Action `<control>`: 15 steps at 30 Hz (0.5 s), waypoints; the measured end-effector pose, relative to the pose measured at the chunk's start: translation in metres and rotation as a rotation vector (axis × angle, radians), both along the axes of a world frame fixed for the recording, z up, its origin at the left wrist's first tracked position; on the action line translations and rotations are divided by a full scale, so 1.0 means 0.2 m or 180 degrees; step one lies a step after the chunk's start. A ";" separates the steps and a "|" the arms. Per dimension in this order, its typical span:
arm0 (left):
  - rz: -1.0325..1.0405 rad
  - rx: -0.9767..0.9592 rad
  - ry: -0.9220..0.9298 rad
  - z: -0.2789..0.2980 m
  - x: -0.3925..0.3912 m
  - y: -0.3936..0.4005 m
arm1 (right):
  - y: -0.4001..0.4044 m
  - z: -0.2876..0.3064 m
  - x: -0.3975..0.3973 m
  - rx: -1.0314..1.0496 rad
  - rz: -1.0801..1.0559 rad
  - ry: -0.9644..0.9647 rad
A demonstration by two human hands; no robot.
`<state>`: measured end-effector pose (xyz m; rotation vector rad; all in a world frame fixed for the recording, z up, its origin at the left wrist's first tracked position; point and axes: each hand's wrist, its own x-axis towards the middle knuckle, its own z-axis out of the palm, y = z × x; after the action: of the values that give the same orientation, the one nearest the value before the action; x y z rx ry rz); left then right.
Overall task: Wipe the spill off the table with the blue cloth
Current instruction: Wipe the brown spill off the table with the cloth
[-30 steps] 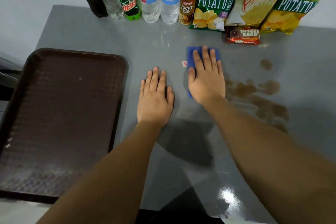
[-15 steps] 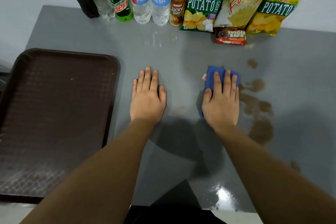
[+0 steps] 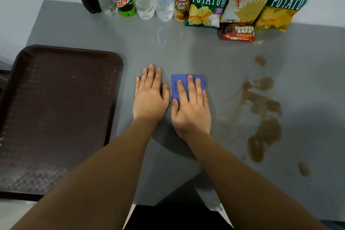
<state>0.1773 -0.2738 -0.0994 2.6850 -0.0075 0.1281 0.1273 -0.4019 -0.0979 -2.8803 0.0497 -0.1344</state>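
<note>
Right hand (image 3: 191, 110) flat on blue cloth (image 3: 180, 86), fingers (image 3: 192, 87) straight and together, left hand (image 3: 150, 99) flat on grey desk (image 3: 186, 52) beside it, brown spill (image 3: 265, 117) to the right

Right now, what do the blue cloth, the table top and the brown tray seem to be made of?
Blue cloth: soft, matte fabric, probably microfibre; it lies folded flat under the right hand.
Table: smooth grey top, likely laminate or coated; it shows glossy reflections and the spill stays on top.
Tray: probably hard plastic, dark brown, with a moulded grid texture and raised rim.

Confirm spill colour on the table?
Brown, semi-transparent puddles on the grey table; head view.
</note>
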 end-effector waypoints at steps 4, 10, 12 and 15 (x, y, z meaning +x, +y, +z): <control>0.0000 -0.0028 -0.0002 0.01 0.00 0.01 | -0.08 0.01 0.14 -0.0007 0.0023 0.0131; -0.0008 -0.0004 -0.0014 0.01 -0.01 0.01 | -0.24 0.03 0.16 0.0035 -0.0234 0.0228; -0.0005 -0.0004 -0.0015 0.01 -0.01 0.01 | -0.31 0.04 0.10 0.0023 -0.0389 0.0171; -0.0016 0.0003 0.0034 0.01 -0.01 0.01 | -0.41 0.04 -0.03 -0.0050 -0.0559 0.0149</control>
<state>0.1745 -0.2713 -0.0978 2.6863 -0.0111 0.1121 0.1218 -0.4844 -0.0900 -2.8912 0.3119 -0.1006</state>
